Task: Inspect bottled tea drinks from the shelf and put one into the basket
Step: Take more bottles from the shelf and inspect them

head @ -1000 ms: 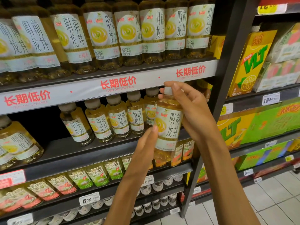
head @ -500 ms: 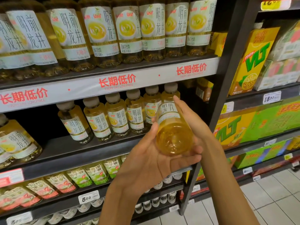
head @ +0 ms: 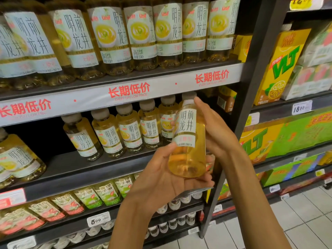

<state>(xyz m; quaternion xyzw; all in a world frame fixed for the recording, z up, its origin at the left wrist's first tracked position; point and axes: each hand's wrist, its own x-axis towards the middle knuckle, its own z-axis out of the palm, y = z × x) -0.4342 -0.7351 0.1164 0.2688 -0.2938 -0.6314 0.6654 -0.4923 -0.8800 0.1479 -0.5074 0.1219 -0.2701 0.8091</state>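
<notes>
Bright even store light; soft blur throughout; wide-angle bending at edges.

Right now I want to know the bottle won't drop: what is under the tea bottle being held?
The left hand cups the base of the tea bottle from beneath, and the right hand holds its side. Below them are shelves; the bottle's underside is hidden.
</notes>
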